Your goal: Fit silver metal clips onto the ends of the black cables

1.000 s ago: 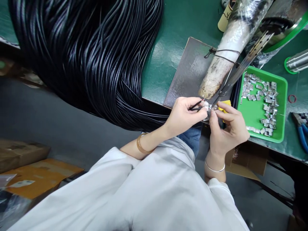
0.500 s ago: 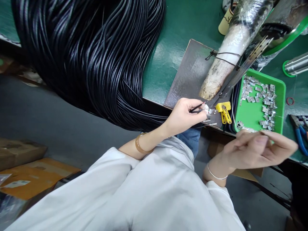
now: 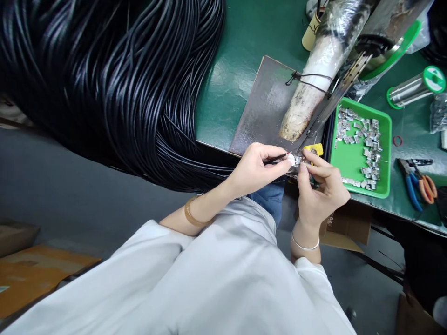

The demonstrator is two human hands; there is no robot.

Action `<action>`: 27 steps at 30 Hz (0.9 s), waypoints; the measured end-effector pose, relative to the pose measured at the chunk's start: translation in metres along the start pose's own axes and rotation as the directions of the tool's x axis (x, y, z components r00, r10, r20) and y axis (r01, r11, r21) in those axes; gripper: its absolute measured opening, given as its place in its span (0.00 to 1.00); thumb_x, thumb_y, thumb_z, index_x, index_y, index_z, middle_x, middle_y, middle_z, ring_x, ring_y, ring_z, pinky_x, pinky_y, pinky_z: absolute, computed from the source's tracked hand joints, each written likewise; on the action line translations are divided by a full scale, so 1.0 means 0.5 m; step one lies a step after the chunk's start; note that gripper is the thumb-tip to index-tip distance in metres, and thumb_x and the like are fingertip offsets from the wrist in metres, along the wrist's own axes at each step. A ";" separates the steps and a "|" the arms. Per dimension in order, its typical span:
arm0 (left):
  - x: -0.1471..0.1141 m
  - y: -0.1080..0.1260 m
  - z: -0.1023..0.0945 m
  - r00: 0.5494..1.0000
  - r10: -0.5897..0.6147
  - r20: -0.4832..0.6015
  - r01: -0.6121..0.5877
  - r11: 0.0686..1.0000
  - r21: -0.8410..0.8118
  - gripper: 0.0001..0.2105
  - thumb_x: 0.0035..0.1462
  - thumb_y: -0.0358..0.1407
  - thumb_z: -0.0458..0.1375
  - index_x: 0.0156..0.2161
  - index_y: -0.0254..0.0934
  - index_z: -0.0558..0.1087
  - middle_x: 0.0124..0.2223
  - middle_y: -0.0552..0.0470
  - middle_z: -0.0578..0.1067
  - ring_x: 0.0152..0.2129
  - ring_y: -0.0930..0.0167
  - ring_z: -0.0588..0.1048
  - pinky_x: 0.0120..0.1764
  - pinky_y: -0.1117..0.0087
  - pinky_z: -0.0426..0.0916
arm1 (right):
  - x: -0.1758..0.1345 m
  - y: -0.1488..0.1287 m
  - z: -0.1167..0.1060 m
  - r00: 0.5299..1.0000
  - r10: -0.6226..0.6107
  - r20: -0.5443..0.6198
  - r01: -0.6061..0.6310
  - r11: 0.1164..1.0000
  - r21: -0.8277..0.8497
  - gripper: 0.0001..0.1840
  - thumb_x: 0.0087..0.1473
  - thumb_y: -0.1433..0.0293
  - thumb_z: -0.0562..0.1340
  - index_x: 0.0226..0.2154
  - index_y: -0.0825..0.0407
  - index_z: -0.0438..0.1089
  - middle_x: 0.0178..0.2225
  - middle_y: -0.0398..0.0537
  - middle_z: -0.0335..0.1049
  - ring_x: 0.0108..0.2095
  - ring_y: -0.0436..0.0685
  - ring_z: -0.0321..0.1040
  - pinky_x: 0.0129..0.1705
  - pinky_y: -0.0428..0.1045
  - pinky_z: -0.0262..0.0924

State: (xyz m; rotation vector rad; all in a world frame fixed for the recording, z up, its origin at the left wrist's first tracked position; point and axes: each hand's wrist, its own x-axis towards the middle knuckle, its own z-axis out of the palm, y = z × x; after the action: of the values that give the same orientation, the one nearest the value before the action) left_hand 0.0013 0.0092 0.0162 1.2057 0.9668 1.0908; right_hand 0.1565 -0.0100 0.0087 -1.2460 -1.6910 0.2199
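My left hand pinches the end of a black cable, and a reddish wire tip shows at the fingertips. White material covers one fingertip. A small silver USB connector lies right at these fingers, partly hidden. From the other side, my right hand closes thumb and forefinger on the connector's right end. Behind the right fingers a yellow clip is partly covered. Just above both hands ends a white-wrapped tube, with a perforated metal bar alongside.
A thick bundle of black cables hangs over the table's left part. A green tray holds many metal connectors. Beyond it lie a red ring, blue-handled pliers, an orange-handled tool and a solder spool. A dark plate lies beneath the tube.
My right hand has come left from in front of the green tray to the connector beside my left hand. The left hand keeps hold of the cable. The view has shifted slightly right.
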 end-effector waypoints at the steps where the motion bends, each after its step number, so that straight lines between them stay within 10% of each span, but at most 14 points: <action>1: 0.000 -0.002 -0.001 1.000 -0.002 0.012 0.002 1.000 0.000 0.14 0.57 0.37 0.59 0.24 0.32 0.67 0.24 0.57 0.58 0.23 0.79 0.56 0.25 0.75 0.52 | 0.002 0.000 -0.001 1.000 0.009 0.005 -0.009 1.000 0.012 0.05 0.55 0.75 0.66 0.35 0.50 0.71 0.43 0.46 0.80 0.44 0.56 0.79 0.39 0.49 0.75; 27: 0.021 -0.008 0.001 0.993 0.046 -0.112 -0.032 0.992 0.124 0.09 0.54 0.33 0.58 0.25 0.31 0.73 0.24 0.56 0.66 0.23 0.79 0.61 0.26 0.77 0.57 | 0.017 0.000 0.002 0.994 -0.105 0.035 0.105 0.994 0.003 0.05 0.53 0.75 0.65 0.33 0.50 0.69 0.48 0.48 0.79 0.41 0.56 0.80 0.43 0.53 0.78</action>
State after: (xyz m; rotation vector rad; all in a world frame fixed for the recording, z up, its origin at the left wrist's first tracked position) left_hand 0.0047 0.0191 0.0123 1.2763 1.1157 1.1564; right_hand 0.1558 -0.0028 0.0130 -1.1549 -1.7811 0.1804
